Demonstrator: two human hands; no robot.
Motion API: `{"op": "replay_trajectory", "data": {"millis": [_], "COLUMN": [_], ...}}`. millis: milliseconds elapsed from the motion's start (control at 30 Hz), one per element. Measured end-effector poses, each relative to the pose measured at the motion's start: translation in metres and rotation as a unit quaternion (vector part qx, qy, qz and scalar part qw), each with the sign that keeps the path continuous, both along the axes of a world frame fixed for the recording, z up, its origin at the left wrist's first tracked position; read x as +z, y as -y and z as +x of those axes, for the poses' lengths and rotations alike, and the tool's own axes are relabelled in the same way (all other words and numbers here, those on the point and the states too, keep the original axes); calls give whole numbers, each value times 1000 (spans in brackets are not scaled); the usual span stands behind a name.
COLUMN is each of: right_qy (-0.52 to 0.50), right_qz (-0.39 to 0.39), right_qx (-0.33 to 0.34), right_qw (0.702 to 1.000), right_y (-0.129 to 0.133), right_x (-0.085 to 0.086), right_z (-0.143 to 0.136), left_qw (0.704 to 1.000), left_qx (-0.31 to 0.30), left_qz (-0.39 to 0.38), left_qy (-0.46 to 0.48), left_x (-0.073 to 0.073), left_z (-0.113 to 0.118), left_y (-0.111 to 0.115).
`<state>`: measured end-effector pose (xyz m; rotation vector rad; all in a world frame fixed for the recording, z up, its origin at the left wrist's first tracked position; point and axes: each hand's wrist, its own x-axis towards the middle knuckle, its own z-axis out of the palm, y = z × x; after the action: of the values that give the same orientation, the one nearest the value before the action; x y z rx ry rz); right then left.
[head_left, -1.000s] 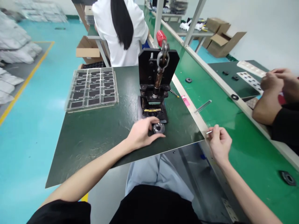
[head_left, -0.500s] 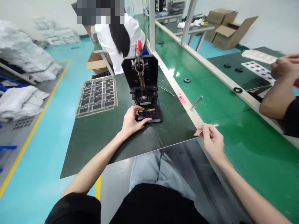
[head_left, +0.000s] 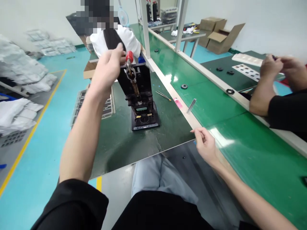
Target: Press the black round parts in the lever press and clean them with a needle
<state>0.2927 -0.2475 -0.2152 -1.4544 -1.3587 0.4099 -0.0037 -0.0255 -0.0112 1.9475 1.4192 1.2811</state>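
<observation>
A black press fixture [head_left: 144, 110] stands on the dark green work surface [head_left: 124, 150], its lever pointing up with a red grip [head_left: 129, 56] on top. My left hand [head_left: 110, 65] is raised beside the red grip, fingers bent; whether they touch the grip cannot be made out. At the right corner of the surface is my right hand [head_left: 205, 142], its fingers pinched together on something too small or hidden to name. In the base of the fixture lies a round black part [head_left: 144, 119] between two small yellowish pieces.
Tweezers [head_left: 164, 95], a pink piece [head_left: 177, 103] and a clear strip [head_left: 191, 106] lie right of the fixture. A clear tray [head_left: 111, 107] is partly behind my left arm. Black rings dot the green belt [head_left: 203, 102]. One person [head_left: 100, 38] sits ahead; another's hands [head_left: 272, 67] work right.
My left hand has left the fixture's base and risen to the red grip. My right hand stays near the surface's corner, fingers still pinched. The whole view has shifted slightly.
</observation>
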Motion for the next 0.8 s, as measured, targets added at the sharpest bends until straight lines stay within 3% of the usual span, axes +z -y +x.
{"op": "replay_trajectory", "data": {"millis": [67, 100, 167, 267, 333, 467, 600, 700, 800], "right_qy": [30, 52, 100, 154, 182, 211, 235, 245, 283], "right_qz": [10, 21, 45, 72, 78, 85, 101, 123, 158], "right_qx": [30, 43, 66, 93, 101, 94, 77, 67, 86], "right_qw": [999, 998, 992, 981, 975, 969, 964, 959, 942], "right_y": [3, 3, 4, 4, 3, 2, 2, 2, -8], "right_x": [2, 3, 5, 6, 4, 0, 0, 5, 18], "right_z": [-4, -6, -9, -12, -13, -12, -12, -17, -32], "left_qw": [991, 988, 987, 947, 922, 900, 912, 927, 949], "left_qx": [-71, -107, -154, -158, -134, -161, -162, -163, -136], "left_qz": [-108, -106, 16, 279, 360, 377, 335, 298, 259], "left_qy": [-34, -45, -52, -30, -44, -150, -173, -160, -117], "left_x": [22, 29, 31, 9, -16, -60, -79, -67, -26], "left_z": [10, 14, 17, 16, 12, 4, 0, 0, 5], "left_y": [-8, -7, 7, 40, 59, 74, 76, 84, 83]}}
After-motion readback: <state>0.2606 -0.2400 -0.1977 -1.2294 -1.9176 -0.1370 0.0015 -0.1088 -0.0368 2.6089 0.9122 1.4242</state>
